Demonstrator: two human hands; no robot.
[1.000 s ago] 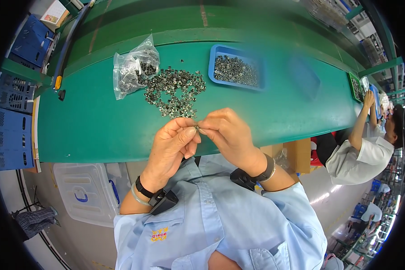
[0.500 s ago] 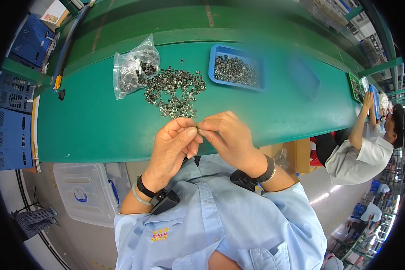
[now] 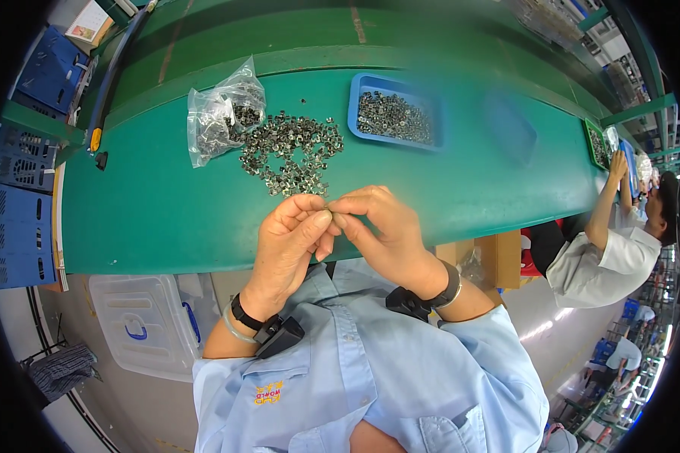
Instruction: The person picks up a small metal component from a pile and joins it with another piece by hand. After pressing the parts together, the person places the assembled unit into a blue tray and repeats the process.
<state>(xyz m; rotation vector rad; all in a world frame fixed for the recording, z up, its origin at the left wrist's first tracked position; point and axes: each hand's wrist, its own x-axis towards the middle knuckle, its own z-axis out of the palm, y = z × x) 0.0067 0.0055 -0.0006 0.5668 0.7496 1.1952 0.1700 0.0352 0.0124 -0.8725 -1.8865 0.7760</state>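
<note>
My left hand [image 3: 293, 232] and my right hand [image 3: 381, 225] meet fingertip to fingertip above the near part of the green table [image 3: 166, 219]. Both are pinched closed, and whatever sits between the fingertips is almost wholly covered and too small to name. Just beyond them lies a loose pile of small shiny metal pieces [image 3: 295, 151]. A clear plastic bag [image 3: 213, 124] with more such pieces leans at the pile's left. To the right of the pile stands a blue tray [image 3: 353, 113] with many small metal pieces in it.
Below the table's left edge is a clear lidded storage box [image 3: 140, 325]. Blue crates [image 3: 19, 234] are stacked at far left. A cardboard box [image 3: 500, 260] stands under the table. At far right a person [image 3: 604, 264] works near a green tray [image 3: 597, 143].
Almost nothing differs. My fingertips have shifted very slightly against each other, and the whole view has moved a little.
</note>
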